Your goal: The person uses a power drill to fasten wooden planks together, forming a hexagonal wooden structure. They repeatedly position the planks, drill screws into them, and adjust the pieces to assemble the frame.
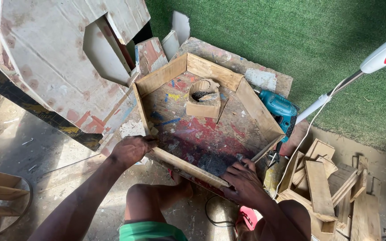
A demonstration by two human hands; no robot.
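Observation:
A hexagonal frame of thin wooden strips (pixel 211 71) stands on a paint-stained board (pixel 202 134) in front of me. My left hand (pixel 130 149) grips the near strip (pixel 188 168) at the frame's left corner. My right hand (pixel 244 180) presses on the same strip's right end, fingers curled by a small dark metal piece (pixel 240 157). Inside the frame sits a small cardboard box (pixel 203 99) with dark screws or nails in it.
A teal electric drill (pixel 280 109) lies at the frame's right edge, its cord trailing down. Scrap wood pieces (pixel 320 178) are piled at the right. A large cut plywood panel (pixel 54 62) leans at the left. Green artificial turf (pixel 291 35) lies behind. My knees are below.

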